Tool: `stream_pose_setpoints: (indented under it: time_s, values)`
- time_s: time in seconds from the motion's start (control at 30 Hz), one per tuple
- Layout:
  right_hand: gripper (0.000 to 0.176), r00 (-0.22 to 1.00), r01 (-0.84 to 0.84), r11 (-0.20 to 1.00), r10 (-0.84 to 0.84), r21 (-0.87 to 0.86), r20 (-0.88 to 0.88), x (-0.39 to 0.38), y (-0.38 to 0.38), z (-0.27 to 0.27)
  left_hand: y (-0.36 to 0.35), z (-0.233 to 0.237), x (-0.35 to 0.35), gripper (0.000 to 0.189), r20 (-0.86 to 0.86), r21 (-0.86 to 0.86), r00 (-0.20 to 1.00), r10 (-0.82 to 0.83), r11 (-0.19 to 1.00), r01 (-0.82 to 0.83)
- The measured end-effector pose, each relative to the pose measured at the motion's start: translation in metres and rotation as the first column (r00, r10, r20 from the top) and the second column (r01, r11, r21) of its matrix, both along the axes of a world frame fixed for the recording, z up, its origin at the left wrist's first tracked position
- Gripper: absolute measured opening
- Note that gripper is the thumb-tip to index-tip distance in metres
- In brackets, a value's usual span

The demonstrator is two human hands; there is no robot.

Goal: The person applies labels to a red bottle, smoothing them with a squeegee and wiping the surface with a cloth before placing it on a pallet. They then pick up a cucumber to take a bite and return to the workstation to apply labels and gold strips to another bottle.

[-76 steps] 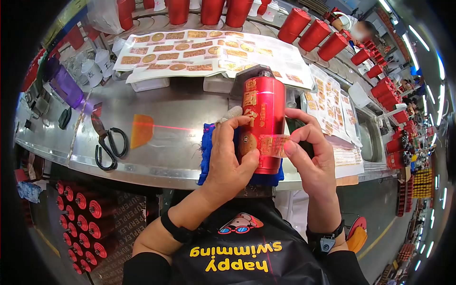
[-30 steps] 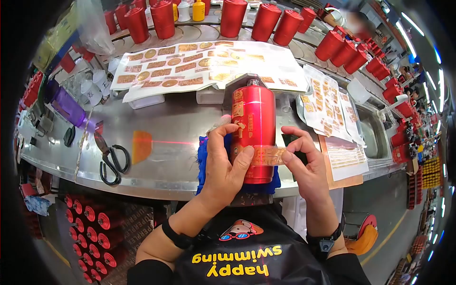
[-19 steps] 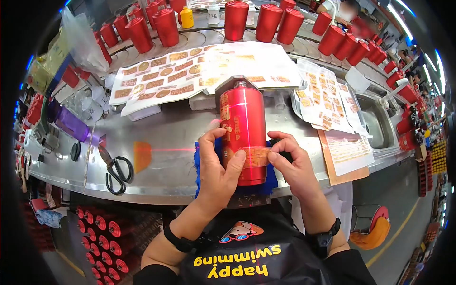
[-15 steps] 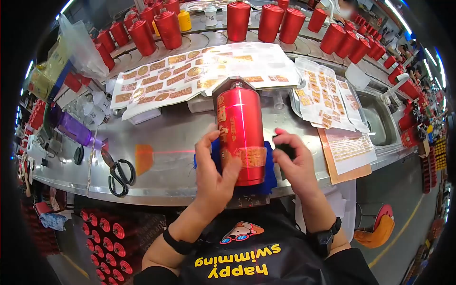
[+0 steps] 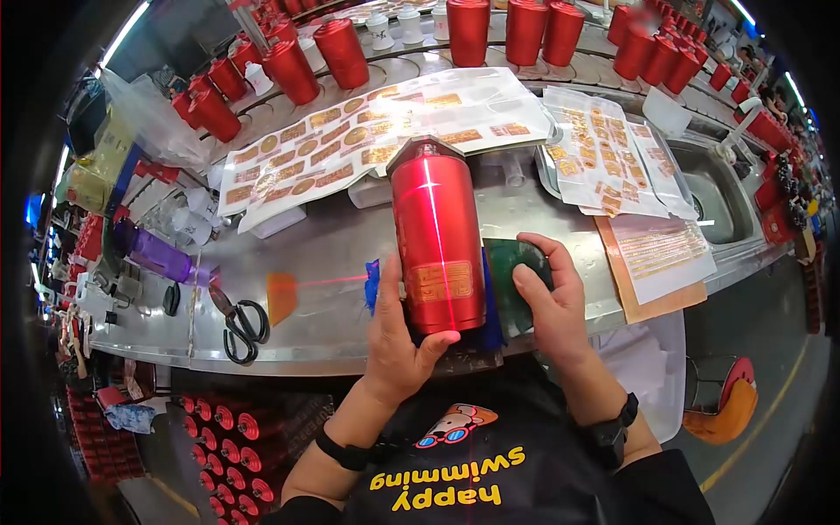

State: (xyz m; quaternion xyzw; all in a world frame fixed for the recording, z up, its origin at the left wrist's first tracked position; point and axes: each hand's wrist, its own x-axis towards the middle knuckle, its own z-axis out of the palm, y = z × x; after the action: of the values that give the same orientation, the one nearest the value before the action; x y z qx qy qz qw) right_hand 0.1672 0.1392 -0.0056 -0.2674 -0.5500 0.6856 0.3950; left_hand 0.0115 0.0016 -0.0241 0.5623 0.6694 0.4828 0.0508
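Note:
A glossy red metal bottle (image 5: 430, 219) leans before me on the steel table, neck pointing away. My left hand (image 5: 391, 346) is wrapped around its lower left side, the thumb at its base. Near the base, a gold decal (image 5: 440, 282) faces me, with a thin red laser line running down through it. My right hand (image 5: 560, 306) grips a flat dark green scraper (image 5: 507, 267) just right of the bottle. A blue cloth (image 5: 493, 306) lies beneath, mostly hidden by the bottle.
Sheets of gold decals (image 5: 328, 144) lie behind the bottle, with more decal sheets (image 5: 599, 149) to the right near a sink (image 5: 713, 206). Black scissors (image 5: 241, 324) and an orange scraper (image 5: 281, 298) rest at left. Red bottles (image 5: 468, 33) stand on a conveyor behind.
The bottle has turned, so its gold side lettering has moved out of sight and the lower decal faces me. The green scraper now shows broadly in my right hand.

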Motion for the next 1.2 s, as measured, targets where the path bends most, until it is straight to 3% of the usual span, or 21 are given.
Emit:
stream_pose_setpoints:
  time_s: [0.07,0.17,0.27,0.37,0.47,0.6,0.7,0.87,0.97,1.2]
  values:
    - [0.035,0.998,-0.05,0.997,0.047,-0.063,-0.051,0.006,0.0,0.002,-0.003,0.001,-0.001,0.099,-0.031,-0.02,0.999,0.012,1.0,-0.013]
    - [0.035,0.994,-0.112,0.992,0.113,-0.065,0.012,0.013,0.004,-0.003,-0.007,0.011,-0.003,0.087,-0.472,0.025,0.876,0.101,0.995,-0.102]
    - [0.036,0.982,-0.18,0.982,0.183,-0.051,0.052,0.019,0.008,-0.004,-0.009,0.014,0.0,0.075,-0.53,0.024,0.844,0.078,0.997,-0.077]
    - [0.037,0.957,-0.283,0.957,0.286,-0.055,0.045,0.019,0.012,0.0,-0.006,0.022,-0.003,0.069,-0.381,0.051,0.924,0.04,0.998,-0.022]
    - [0.038,0.954,-0.295,0.955,0.295,-0.002,0.055,0.011,0.013,0.005,0.002,0.026,-0.003,0.061,-0.356,0.101,0.931,0.075,0.994,-0.041]
    - [0.038,0.949,-0.314,0.949,0.315,-0.016,0.006,0.005,0.014,0.008,0.004,0.026,0.002,0.045,-0.506,0.167,0.859,0.076,0.986,0.011]
    - [0.037,0.941,-0.338,0.941,0.337,-0.029,-0.041,0.003,0.015,0.011,0.006,0.025,0.004,0.043,-0.585,0.153,0.809,0.065,0.988,0.031]
    - [0.037,0.944,-0.329,0.943,0.329,-0.052,-0.012,0.007,0.018,0.007,0.011,0.036,0.0,0.05,-0.281,0.075,0.956,0.085,0.995,-0.067]
    - [0.037,0.945,-0.327,0.944,0.326,-0.041,-0.029,0.006,0.017,0.005,0.026,0.036,0.002,0.056,0.063,0.005,0.996,0.062,0.998,-0.063]
    - [0.038,0.945,-0.326,0.943,0.324,-0.064,-0.034,0.004,0.017,0.003,0.04,0.038,0.006,0.068,0.01,0.02,0.989,0.149,0.989,-0.15]
